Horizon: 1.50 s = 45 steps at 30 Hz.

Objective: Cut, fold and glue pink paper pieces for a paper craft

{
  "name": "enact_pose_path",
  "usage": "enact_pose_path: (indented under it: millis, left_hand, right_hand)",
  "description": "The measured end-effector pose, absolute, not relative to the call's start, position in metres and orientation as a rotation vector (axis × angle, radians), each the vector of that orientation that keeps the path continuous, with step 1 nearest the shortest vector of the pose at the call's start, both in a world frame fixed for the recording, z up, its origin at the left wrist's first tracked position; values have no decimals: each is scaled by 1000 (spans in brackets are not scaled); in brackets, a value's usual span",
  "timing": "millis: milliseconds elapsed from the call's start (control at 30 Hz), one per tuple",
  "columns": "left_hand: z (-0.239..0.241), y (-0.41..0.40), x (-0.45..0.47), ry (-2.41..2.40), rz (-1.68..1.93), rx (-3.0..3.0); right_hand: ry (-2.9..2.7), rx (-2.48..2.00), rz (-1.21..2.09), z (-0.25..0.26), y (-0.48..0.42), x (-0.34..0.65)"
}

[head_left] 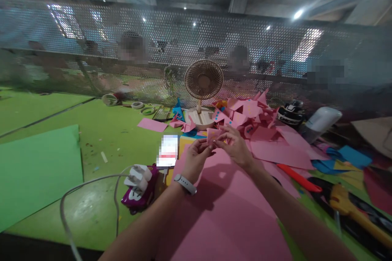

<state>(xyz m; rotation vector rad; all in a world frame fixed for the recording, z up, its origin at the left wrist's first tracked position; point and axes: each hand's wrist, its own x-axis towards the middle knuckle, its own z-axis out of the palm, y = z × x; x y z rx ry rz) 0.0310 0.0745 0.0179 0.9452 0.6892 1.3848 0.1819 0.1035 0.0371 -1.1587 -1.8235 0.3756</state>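
My left hand [196, 155], with a white watch on its wrist, and my right hand [234, 143] meet above a big pink paper sheet [226, 208]. Both pinch a small folded piece of pink paper [213, 134] between their fingertips. Just beyond the hands lies a heap of folded pink paper pieces [251, 116].
A small beige fan [203, 85] stands behind the heap. White chargers with a cable sit on a purple power strip [139, 189] at the left. A green sheet [36, 171] lies far left. Red scissors [298, 177] and a yellow glue gun [352, 208] lie at the right. A perforated metal screen closes the back.
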Motion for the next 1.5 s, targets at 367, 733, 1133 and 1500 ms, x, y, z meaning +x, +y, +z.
enact_pose_path:
  millis: [367,733,1133,1500]
  left_hand:
    - [12,78,29,693,1384,1024]
    - [14,77,29,740,1384,1041]
    - [15,75,30,715,1379,940]
    - [15,77,28,738,1345,1003]
  right_hand:
    - [-1881,-1053,508,39,106,185]
    - [-1701,-1042,625,39,110,188]
    - [-1769,-1074,583,45,108,194]
    - [-1800,-1037,662,46,107,195]
